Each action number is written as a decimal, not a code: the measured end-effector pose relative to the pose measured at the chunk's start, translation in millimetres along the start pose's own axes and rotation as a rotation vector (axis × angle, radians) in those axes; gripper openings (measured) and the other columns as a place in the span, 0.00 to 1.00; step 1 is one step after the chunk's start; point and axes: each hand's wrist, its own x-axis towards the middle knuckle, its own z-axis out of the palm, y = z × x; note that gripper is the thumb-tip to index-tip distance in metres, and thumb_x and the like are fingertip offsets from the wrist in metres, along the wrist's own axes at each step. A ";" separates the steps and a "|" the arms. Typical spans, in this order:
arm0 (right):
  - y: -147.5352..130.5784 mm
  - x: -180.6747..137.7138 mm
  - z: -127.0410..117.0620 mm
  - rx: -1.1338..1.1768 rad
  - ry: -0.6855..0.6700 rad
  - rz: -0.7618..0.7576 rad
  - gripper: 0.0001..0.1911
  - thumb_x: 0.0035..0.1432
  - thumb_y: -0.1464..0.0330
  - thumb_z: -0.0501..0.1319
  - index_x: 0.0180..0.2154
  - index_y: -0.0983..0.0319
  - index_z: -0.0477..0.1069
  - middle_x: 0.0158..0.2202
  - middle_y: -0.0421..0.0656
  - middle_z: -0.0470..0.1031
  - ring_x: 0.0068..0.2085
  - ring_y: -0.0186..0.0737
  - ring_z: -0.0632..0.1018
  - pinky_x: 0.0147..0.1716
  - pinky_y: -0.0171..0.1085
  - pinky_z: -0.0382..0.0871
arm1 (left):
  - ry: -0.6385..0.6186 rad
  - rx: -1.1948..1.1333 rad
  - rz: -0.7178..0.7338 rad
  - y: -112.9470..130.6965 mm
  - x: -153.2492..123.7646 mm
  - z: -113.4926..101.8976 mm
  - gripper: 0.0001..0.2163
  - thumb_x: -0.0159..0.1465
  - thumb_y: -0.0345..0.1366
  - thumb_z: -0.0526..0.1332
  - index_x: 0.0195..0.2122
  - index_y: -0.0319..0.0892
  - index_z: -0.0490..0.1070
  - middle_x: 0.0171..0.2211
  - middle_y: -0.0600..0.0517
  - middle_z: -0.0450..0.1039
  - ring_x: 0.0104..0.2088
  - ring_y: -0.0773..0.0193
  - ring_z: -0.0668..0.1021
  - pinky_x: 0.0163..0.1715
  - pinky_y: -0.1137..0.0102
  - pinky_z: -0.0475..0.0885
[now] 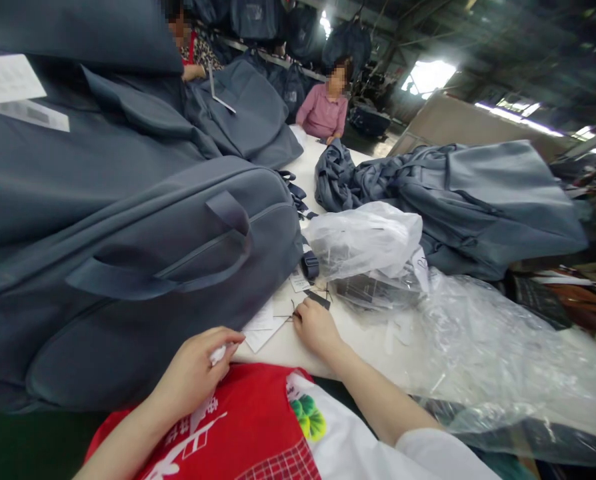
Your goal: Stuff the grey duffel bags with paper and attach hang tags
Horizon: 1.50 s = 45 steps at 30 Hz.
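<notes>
My left hand (198, 363) is closed around a small white object (219, 354), mostly hidden by the fingers, so I cannot make out its kind. It is in front of the large blue-grey bag (178, 267) with two strap handles, near the table's front edge. My right hand (318, 327) rests low on the table, its fingers pinched on a thin dark cord (294, 315). Beside its knuckles lies a black tag (318, 299). White paper tags (265, 330) lie between my two hands. A dark strap buckle (310, 265) is just beyond.
Clear plastic bags (498, 347) spread across the right side, with a white plastic bag (368, 237) over dark packets. More blue-grey bags (498, 193) are heaped behind them. At left rises a tall bag pile (78, 167). Two people (324, 113) are across the white table (311, 157).
</notes>
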 end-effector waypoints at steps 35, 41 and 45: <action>-20.8 15.3 -93.3 1.819 0.238 -0.247 0.09 0.58 0.61 0.58 0.32 0.59 0.62 0.18 0.35 0.70 0.14 0.27 0.50 0.13 0.29 0.37 | -0.238 -0.162 0.033 64.0 121.9 32.3 0.18 0.50 0.34 0.67 0.45 0.43 0.76 0.40 0.52 0.80 0.39 0.57 0.79 0.43 0.66 0.72; 2.1 12.8 -85.5 1.334 0.259 -0.123 0.05 0.57 0.65 0.60 0.34 0.59 0.66 0.26 0.37 0.71 0.18 0.28 0.57 0.17 0.30 0.48 | -0.052 0.215 0.194 57.4 95.2 19.4 0.09 0.63 0.33 0.57 0.35 0.45 0.77 0.32 0.51 0.78 0.34 0.59 0.78 0.34 0.69 0.70; 3.4 -3.6 -88.8 0.883 0.055 -0.316 0.16 0.53 0.72 0.62 0.45 0.57 0.72 0.29 0.38 0.71 0.25 0.33 0.66 0.24 0.32 0.60 | 0.158 0.606 0.441 51.7 68.1 6.2 0.16 0.59 0.23 0.55 0.44 0.44 0.74 0.40 0.49 0.79 0.35 0.58 0.78 0.32 0.66 0.70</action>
